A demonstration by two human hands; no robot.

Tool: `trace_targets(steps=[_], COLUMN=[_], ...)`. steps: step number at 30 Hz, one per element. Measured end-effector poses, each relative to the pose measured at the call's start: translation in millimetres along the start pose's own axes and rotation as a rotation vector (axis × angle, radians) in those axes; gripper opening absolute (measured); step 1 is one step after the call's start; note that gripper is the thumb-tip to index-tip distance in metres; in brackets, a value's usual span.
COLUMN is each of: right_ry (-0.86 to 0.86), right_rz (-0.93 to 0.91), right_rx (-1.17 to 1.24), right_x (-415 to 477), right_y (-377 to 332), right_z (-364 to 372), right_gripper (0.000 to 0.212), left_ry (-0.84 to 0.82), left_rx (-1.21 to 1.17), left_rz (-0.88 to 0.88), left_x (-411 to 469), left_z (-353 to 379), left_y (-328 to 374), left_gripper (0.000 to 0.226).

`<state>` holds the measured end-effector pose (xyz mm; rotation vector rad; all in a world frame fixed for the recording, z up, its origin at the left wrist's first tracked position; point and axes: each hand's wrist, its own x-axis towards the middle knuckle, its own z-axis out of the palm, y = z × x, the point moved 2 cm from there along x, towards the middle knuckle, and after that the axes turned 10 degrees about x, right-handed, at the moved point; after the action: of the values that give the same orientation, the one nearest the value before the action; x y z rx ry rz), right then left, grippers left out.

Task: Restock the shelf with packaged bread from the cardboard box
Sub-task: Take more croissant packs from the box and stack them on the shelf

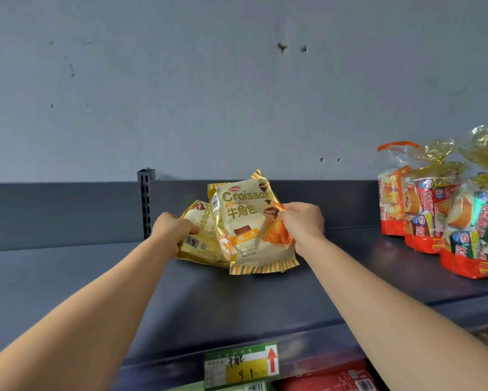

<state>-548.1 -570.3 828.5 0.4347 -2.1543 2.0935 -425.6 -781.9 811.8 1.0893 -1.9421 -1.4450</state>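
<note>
Two cream and gold croissant packs stand on the dark grey top shelf (237, 300) against its back panel. The front pack (248, 224) is upright and faces me, and my right hand (303, 224) pinches its right edge. The second pack (200, 238) leans behind it to the left, tilted, with my left hand (173, 228) gripping its left side. Both arms reach up from below. No cardboard box is in view.
Several clear bags of small cakes with red bases and gold ties (445, 215) stand at the shelf's right end. A slotted upright (146, 204) rises at the back, left of the packs. A green and yellow price tag (241, 365) hangs on the shelf's front lip.
</note>
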Motion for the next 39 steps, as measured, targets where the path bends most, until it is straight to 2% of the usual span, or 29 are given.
trace_targets(steps=[2,9,20,24,31,36,39], right_ry=[-0.017,-0.024,0.000,-0.030,-0.063,-0.091,-0.088], right_rz=[-0.018,-0.014,-0.027,-0.034,0.010,0.129,0.157], right_rx=[0.007,0.084,0.140,0.172,0.195,0.238,0.220], right_x=[3.9,10.3,9.4,5.6,3.3,6.6,8.8], right_y=[-2.8,-8.4,-15.4,-16.6,-8.2,4.7,11.4], right_z=[1.9,8.1,5.1,12.0,35.8,47.0,51.8], right_gripper=[0.021,0.022,0.023,0.021,0.019,0.021,0.022], left_ry=[0.007,0.029,0.068,0.195,0.349,0.309,0.165], left_rx=[-0.058,-0.167,-0.245,-0.244,-0.066,-0.069,-0.078], left_rz=[0.055,0.295,0.392,0.438,0.548,0.598,0.573], left_x=[-0.9,-4.5,-3.0,-5.4,1.6,13.9,23.4], left_z=[-5.5,-18.7,-25.4,-29.7,-32.5,-28.4,-19.5], left_y=[4.3,17.7,20.6,28.7,48.7,55.5,48.2], left_gripper=[0.067,0.061,0.052,0.048,0.046,0.050,0.071])
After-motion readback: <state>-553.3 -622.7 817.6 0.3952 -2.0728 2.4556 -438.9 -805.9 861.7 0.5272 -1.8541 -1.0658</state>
